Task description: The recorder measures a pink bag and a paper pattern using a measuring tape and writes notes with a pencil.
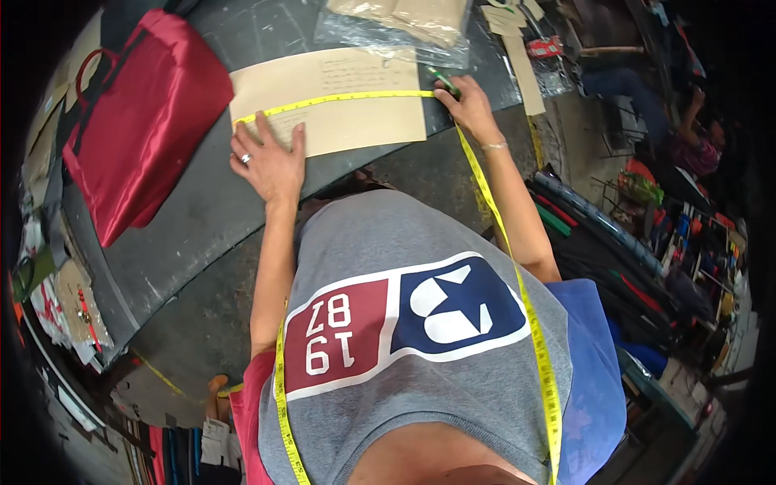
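Observation:
A tan sheet of card (364, 129) with handwriting on it lies on the dark table. Across it, from the left edge to just past the right edge, stretches a yellow tape measure (347, 96); the rest hangs round my neck and down both sides of my chest. My left hand (271, 168), a ring on one finger, lies flat with fingers spread, its fingertips pressing the tape's end at the card's left edge. Beyond the right edge, my right hand (470, 109) is closed on the tape and also holds a green pen (440, 79).
A shiny red bag (158, 121) with a handle stands on the table (190, 214) at the left. Clear plastic with tan pieces (404, 20) lies at the far side. Rolls of material (602, 218) are stacked at the right. Another person (695, 149) sits at the far right.

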### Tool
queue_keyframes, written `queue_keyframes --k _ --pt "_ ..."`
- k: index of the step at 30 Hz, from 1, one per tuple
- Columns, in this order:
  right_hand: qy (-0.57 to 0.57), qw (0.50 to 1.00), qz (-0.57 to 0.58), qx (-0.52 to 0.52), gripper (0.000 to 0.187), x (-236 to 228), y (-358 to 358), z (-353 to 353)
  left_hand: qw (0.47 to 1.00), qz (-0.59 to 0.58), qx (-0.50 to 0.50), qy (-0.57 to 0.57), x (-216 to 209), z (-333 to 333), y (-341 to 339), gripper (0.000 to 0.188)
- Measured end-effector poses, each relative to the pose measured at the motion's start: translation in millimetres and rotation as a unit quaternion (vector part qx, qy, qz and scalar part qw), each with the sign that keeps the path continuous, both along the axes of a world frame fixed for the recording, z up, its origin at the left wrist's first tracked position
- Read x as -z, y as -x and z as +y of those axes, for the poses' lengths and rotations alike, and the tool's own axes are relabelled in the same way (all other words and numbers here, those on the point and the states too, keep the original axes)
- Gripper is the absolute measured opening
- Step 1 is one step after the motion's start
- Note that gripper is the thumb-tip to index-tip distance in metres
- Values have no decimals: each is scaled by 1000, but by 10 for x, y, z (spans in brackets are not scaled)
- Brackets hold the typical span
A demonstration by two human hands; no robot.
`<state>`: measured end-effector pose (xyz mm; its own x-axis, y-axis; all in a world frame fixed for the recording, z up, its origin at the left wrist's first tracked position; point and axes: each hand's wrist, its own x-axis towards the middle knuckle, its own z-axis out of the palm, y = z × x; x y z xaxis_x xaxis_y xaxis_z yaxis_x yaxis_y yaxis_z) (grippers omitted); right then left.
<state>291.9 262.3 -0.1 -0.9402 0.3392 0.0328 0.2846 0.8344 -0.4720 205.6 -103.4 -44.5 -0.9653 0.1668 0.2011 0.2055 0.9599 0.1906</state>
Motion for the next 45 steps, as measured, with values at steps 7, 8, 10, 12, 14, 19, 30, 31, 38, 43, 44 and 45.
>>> queue_keyframes --k 7,8,10,12,14,19,30,31,38,43,44,45 --pt "500 810 -16 -307 31 -1969 -226 -774 1000 -23 -5 -13 27 -99 -66 83" --pt "611 631 -55 -474 37 -2233 -208 -888 999 -23 9 -26 4 -13 -23 83" --pt "604 542 -104 -574 41 -2776 -277 -1136 999 -19 17 -33 26 17 5 83" --pt "533 528 -110 -652 34 -3009 -266 -1123 1000 -17 10 -24 45 -31 -4 83" --pt "472 519 -68 -709 30 -3003 -344 -1007 1000 -15 0 -17 67 -73 -12 83" --pt "508 500 -44 -700 15 -3073 -335 -611 1000 -8 4 -22 -25 -30 25 83" --pt "365 918 -84 -131 66 -2023 -407 -213 998 -25 -26 -55 -31 -28 -50 83" --pt "294 942 -79 -138 50 -1731 -210 -358 997 -33 -28 -59 -41 -56 -70 83" --pt "95 987 20 -129 29 -48 147 -571 996 -38 -20 -74 -71 0 -46 81" --pt "37 994 -61 -83 44 -88 301 -697 996 -41 -17 -77 -53 -35 -23 81" --pt "39 993 -54 -95 44 20 293 -605 997 -37 -13 -72 -68 -20 -16 81" --pt "36 994 -58 -90 44 81 307 -584 997 -32 -11 -65 -63 -17 0 81"
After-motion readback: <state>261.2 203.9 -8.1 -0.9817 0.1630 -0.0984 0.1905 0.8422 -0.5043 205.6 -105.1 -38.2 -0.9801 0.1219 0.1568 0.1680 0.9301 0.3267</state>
